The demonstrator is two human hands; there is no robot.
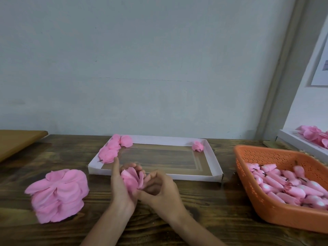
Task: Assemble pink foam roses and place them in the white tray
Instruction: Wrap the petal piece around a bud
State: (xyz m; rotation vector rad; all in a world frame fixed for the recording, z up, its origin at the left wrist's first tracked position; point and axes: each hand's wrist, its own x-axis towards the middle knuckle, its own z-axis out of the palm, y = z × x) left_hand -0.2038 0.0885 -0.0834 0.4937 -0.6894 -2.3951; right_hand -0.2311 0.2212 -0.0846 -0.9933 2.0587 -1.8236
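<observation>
A pink foam rose (132,178) sits between my hands just in front of the white tray (211,162). My left hand (120,189) cups its petals, index finger pointing up. My right hand (159,189) pinches the rose's base from the right. Inside the tray, several finished roses (113,150) lie in the far left corner and one rose (197,146) in the far right corner. A stack of loose pink petal layers (58,194) rests on the table at the left.
An orange perforated basket (257,197) with several pink foam buds (291,185) stands at the right. Behind it a second white tray (292,141) holds pink petals. A brown board (16,141) lies at the far left. The wooden table (204,206) meets a wall behind.
</observation>
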